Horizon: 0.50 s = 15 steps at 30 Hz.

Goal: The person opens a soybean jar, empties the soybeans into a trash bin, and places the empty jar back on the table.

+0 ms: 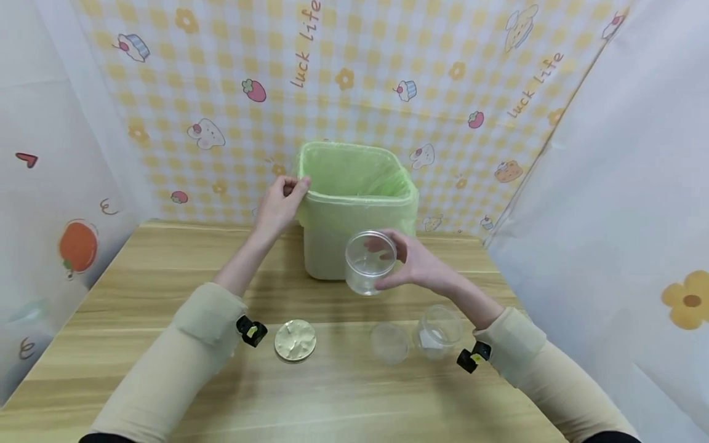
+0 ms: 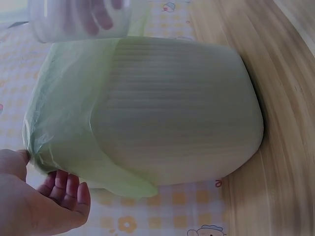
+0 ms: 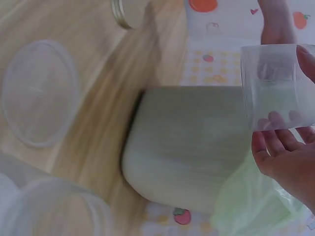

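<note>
A pale trash bin (image 1: pixel 332 246) lined with a light green bag (image 1: pixel 354 169) stands against the back wall. My left hand (image 1: pixel 281 206) pinches the bag's edge at the bin's left front rim, thumb over the top. In the left wrist view, the same bag hangs in folds beside the left fingers (image 2: pixel 71 189). With its fingers round one side, my right hand (image 1: pixel 410 258) holds a clear plastic jar (image 1: pixel 362 264) tilted in front of the bin. Nothing shows inside this jar; its wall is see-through in the right wrist view.
On the wooden table (image 1: pixel 343 394), nearer me, lie a gold round lid (image 1: pixel 295 340) at left and a clear flat lid (image 1: pixel 389 343). Beside that, a second clear container (image 1: pixel 440 329) has something white in it. A checked cloth backdrop (image 1: pixel 343 104) hangs behind the bin.
</note>
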Tool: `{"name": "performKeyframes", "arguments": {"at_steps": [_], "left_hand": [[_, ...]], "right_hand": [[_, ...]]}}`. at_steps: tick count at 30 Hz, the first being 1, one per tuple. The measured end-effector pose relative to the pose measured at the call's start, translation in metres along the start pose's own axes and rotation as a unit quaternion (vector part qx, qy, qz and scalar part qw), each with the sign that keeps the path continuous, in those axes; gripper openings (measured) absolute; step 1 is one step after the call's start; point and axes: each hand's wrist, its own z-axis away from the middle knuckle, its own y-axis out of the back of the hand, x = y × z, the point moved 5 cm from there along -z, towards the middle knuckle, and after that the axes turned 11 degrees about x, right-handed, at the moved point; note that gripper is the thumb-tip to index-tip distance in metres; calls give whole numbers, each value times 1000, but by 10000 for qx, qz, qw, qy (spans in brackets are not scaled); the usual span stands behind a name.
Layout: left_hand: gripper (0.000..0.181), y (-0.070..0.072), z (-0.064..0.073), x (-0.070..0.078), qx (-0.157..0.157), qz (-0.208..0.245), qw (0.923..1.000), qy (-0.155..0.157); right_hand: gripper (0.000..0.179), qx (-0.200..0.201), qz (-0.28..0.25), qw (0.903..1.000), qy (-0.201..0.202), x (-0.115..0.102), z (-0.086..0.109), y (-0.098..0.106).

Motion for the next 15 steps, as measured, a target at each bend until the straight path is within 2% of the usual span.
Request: {"name": "performKeyframes", "arguments": {"at_steps": [10,15], "left_hand": [[63,2,2,2,-23,-182,9997,-131],[62,2,3,1,-76,-215,9996,-179]], "right_hand": [[92,-367,134,9992,45,25,12,-34],[92,-464,191,9987,-95,35,16,-47]]}}
